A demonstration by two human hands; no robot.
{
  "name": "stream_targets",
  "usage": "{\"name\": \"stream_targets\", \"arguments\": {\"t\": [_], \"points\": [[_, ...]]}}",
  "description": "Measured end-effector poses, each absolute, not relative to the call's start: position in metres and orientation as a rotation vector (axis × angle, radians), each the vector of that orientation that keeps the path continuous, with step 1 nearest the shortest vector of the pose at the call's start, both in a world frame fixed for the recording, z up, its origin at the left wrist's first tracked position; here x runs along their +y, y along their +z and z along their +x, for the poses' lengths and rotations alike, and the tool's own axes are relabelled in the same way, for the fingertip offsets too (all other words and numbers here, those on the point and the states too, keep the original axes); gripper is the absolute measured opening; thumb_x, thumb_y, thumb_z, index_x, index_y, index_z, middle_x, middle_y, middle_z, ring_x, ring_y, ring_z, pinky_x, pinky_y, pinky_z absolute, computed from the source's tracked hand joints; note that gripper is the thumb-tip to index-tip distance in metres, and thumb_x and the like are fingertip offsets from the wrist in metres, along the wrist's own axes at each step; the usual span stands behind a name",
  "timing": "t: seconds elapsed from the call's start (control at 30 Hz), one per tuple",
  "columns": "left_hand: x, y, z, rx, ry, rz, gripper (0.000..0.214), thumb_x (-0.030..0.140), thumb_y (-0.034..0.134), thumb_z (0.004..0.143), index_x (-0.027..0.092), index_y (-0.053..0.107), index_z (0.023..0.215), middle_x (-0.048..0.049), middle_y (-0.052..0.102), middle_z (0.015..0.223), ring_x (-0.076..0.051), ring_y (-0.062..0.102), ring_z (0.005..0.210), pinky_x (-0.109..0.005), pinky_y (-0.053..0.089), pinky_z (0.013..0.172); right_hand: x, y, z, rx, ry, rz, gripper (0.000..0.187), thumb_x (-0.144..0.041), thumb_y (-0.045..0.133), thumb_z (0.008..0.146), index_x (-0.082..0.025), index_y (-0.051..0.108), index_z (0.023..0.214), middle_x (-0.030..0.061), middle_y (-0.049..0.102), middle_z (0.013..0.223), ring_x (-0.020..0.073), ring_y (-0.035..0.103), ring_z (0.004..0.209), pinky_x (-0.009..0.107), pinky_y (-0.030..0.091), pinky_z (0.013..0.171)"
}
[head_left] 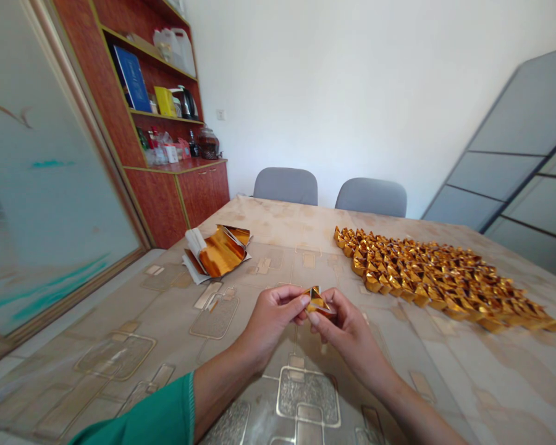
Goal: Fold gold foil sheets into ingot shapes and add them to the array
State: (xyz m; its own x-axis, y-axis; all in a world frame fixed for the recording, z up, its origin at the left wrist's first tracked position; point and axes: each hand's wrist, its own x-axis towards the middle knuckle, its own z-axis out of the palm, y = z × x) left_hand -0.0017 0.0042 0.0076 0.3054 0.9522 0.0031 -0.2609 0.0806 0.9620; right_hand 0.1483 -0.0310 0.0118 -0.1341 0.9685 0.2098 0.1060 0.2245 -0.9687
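A plain white wall (333, 80) across the far end of the room. To the far left, a red-brown wooden cabinet (199, 191) with open shelves, carrying a blue binder (131, 79), an electric kettle (185, 103) and a glass jar (208, 143). Along the left side, a tall glass door (50, 216) with teal markings; to the right, a grey panelled partition (505, 167), leaning in the wide view. Two grey chairs (286, 185) (371, 198) tucked against the far edge of the desk (282, 216), which has a beige cover with a pattern of outlined rectangles.

On the right of the desk, a large mass of folded gold foil pieces (426, 278), packed together in rows. On the left, a loose stack of gold foil sheets (220, 252).

Near the middle, at the near side, the left hand (271, 315) and right hand (347, 334) close together, both pinching one small folded gold foil piece (317, 301) between them, held just above the desk. Green sleeve (152, 420) at the near left.
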Motion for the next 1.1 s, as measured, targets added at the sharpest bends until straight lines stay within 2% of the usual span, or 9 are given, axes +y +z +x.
{"name": "stream_targets", "arguments": {"t": [0.1, 0.37, 0.53, 0.67, 0.87, 1.1], "points": [[0.0053, 0.0083, -0.0026, 0.866, 1.143, 1.1, 0.02, 0.031, 0.073, 0.072, 0.013, 0.072, 0.079, -0.001, 0.064, 0.066, -0.01, 0.051, 0.058, -0.022, 0.039, 0.058, -0.0306, 0.012, 0.1499, -1.503, 1.092, -1.072, 0.022, -0.043, 0.058, 0.089, -0.02, 0.058, 0.087, 0.0005, 0.059, 0.075, 0.0153, 0.053, 0.066, 0.026, 0.041, 0.057], [0.0053, 0.01, -0.0017, 0.876, 1.166, 1.092, 0.019, 0.028, 0.075, 0.07, 0.011, 0.072, 0.077, -0.002, 0.065, 0.066, -0.01, 0.052, 0.059, -0.023, 0.042, 0.06, -0.0267, 0.0038, 0.1495, -1.457, 1.011, -1.135, 0.027, -0.043, 0.058, 0.089, -0.019, 0.058, 0.076, -0.0016, 0.057, 0.065, 0.0132, 0.048, 0.058, 0.025, 0.038, 0.054], [0.002, 0.0106, 0.0006, 0.788, 1.163, 0.964, 0.026, 0.031, 0.076, 0.072, 0.014, 0.067, 0.091, -0.0015, 0.066, 0.075, -0.011, 0.058, 0.066, -0.024, 0.046, 0.065, -0.0295, 0.0076, 0.148, -1.452, 0.821, -1.212, 0.026, -0.041, 0.058, 0.087, -0.02, 0.055, 0.073, -0.0019, 0.054, 0.062, 0.0142, 0.047, 0.056, 0.025, 0.035, 0.052], [0.0004, 0.01, 0.0019, 0.741, 1.147, 0.825, 0.027, 0.031, 0.08, 0.067, 0.014, 0.062, 0.079, 0.0002, 0.063, 0.071, -0.009, 0.058, 0.064, -0.022, 0.048, 0.064, -0.0314, 0.0121, 0.147, -1.445, 0.701, -1.274, 0.024, -0.04, 0.057, 0.087, -0.02, 0.054, 0.073, -0.0003, 0.056, 0.063, 0.0154, 0.048, 0.057, 0.026, 0.035, 0.053], [0.0003, 0.0061, 0.0037, 0.693, 1.09, 0.738, 0.029, 0.029, 0.083, 0.064, 0.012, 0.064, 0.078, 0.0005, 0.063, 0.067, -0.007, 0.056, 0.058, -0.02, 0.046, 0.06, -0.0328, 0.0108, 0.1432, -1.459, 0.782, -1.199, 0.021, -0.037, 0.056, 0.088, -0.021, 0.054, 0.075, -0.0023, 0.053, 0.062, 0.0137, 0.045, 0.055, 0.025, 0.034, 0.051], [0.0007, 0.0053, 0.0034, 0.717, 1.085, 0.704, 0.033, 0.032, 0.085, 0.06, 0.012, 0.064, 0.076, 0.0013, 0.063, 0.064, -0.006, 0.056, 0.056, -0.018, 0.045, 0.057, -0.0318, 0.0077, 0.1424, -1.52, 0.733, -1.215, 0.017, -0.032, 0.054, 0.088, -0.021, 0.053, 0.075, -0.0015, 0.053, 0.066, 0.014, 0.046, 0.058, 0.026, 0.036, 0.054]]}}
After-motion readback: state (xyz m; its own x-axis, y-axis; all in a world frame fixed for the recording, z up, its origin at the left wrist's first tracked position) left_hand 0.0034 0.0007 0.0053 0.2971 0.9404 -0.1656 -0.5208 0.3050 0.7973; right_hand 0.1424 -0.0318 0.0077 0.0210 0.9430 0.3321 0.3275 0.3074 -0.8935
